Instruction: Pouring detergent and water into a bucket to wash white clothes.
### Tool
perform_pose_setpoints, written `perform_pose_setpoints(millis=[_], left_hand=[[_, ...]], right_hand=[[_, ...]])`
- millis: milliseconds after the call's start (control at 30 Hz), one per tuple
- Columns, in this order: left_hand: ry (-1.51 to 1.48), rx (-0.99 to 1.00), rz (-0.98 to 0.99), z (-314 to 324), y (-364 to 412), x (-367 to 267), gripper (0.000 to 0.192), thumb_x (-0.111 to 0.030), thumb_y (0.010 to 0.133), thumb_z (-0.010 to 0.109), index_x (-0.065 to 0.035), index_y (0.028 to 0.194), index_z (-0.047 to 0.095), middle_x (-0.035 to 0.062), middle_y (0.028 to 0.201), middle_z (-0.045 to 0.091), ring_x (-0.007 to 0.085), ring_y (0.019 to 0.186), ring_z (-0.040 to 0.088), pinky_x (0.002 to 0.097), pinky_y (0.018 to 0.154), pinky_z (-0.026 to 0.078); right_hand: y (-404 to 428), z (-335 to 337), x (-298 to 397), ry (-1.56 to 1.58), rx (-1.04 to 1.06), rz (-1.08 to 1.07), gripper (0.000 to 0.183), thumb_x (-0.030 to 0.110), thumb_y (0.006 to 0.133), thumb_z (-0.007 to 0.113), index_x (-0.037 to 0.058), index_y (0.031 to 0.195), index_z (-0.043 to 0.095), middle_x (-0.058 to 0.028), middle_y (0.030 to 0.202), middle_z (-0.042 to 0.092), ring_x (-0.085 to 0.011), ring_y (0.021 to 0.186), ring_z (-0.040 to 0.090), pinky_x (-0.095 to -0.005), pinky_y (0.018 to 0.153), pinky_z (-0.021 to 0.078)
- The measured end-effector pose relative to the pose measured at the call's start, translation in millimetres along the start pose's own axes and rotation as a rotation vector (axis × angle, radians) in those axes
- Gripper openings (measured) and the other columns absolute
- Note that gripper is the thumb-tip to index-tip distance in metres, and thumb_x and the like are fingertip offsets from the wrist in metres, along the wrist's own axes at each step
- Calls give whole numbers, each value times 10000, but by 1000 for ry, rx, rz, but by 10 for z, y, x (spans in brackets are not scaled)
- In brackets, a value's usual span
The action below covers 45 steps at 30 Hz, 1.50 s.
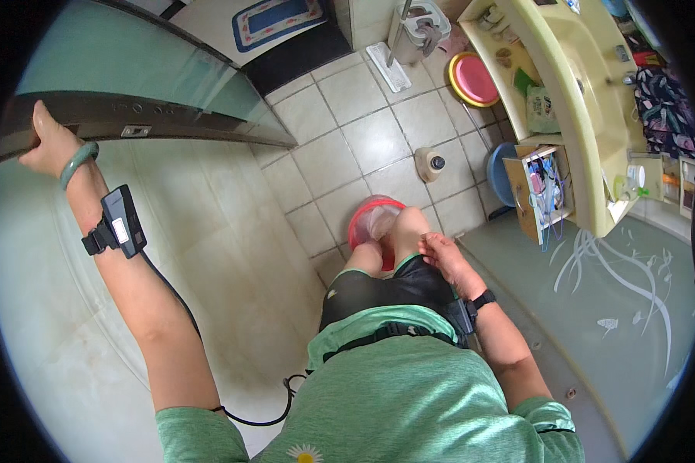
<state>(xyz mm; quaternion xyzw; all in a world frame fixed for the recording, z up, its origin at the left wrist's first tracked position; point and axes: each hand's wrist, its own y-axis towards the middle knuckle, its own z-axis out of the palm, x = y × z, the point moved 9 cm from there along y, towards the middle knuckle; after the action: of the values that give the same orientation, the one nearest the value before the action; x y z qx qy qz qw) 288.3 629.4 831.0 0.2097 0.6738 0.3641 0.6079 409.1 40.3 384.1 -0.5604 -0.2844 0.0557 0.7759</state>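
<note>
On the left, my left hand (52, 142) grips the dark edge frame (174, 118) of a door with a frosted glass panel (133, 55). The thumb lies on the near face; the other fingers are mostly hidden. My right hand (445, 254) is at my right thigh, by the hem of my black shorts (423, 275), fingers curled. Whether it pinches the fabric I cannot tell. A red-rimmed basin or bucket (354, 223) stands on the floor at my legs, partly hidden by my knees. Beyond it is a beige plastic bottle (425, 165) with a black cap.
A flat mop (391, 72) and its bucket (420, 35) stand at the far wall. Pink and yellow basins (475, 81) and a blue basin (501, 173) lean by the washbasin cabinet (562, 87). Its drawer (541, 194) sticks out, full of small items. A black doorsill (301, 61) crosses behind.
</note>
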Motion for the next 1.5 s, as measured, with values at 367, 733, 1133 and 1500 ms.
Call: perform_pose_setpoints(millis=[367,733,1133,1500], left_hand=[[34,-19,-64,-8,-67,8,401,-130,699,673,69,920,403,170,893,531,193,754,539,310,674,495],[20,-2,-45,108,-121,-117,396,-159,704,669,58,894,397,166,888,524,182,721,531,305,640,497],[10,-53,63,228,-203,-424,415,-164,688,671,71,885,392,176,888,523,202,762,535,324,683,476],[81,-45,2,105,-126,-269,454,-169,697,677,66,959,391,180,935,525,208,771,541,323,664,498]], right_hand=[[60,-326,148,-76,30,21,180,285,874,460,136,953,524,63,821,563,-37,719,500,-199,654,396],[95,-439,231,-47,-19,51,146,270,866,475,148,904,546,78,797,564,-14,695,498,-183,623,380],[150,-326,188,7,-39,-2,178,286,873,460,130,931,524,52,833,570,-36,701,511,-192,632,412],[38,-509,97,24,-18,-52,172,296,871,446,147,900,527,60,790,558,-44,699,499,-207,636,397]])
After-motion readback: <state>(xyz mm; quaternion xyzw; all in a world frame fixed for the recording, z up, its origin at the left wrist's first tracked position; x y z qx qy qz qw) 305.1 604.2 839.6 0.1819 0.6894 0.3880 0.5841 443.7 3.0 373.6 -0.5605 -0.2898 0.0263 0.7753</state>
